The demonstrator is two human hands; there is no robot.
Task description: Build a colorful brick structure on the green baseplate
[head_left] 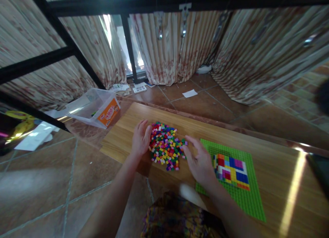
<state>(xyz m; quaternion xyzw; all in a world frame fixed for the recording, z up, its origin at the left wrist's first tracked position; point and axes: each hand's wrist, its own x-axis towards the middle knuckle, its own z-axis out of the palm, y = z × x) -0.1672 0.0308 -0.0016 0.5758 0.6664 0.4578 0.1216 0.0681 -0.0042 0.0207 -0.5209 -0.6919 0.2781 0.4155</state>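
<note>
A loose pile of small, many-coloured toy bricks (pixel 166 145) lies on the wooden bench top. Against the left edge of the pile rests my left hand (pixel 141 137), its fingers stretched along the bricks. My right hand (pixel 199 159) is at the pile's right edge, thumb and forefinger spread apart with no brick visible between them. Just right of that hand lies a green baseplate (pixel 253 193). It carries a block of joined bricks (pixel 232 171) in red, blue, yellow, white, orange and purple. My right wrist hides part of the plate's near left side.
The wooden bench (pixel 272 162) runs across to the right, where a dark flat object (pixel 317 173) lies at its edge. A clear plastic bin (pixel 89 107) with an orange label stands beyond the bench's left end. Papers lie on the tiled floor near the curtains (pixel 159 52).
</note>
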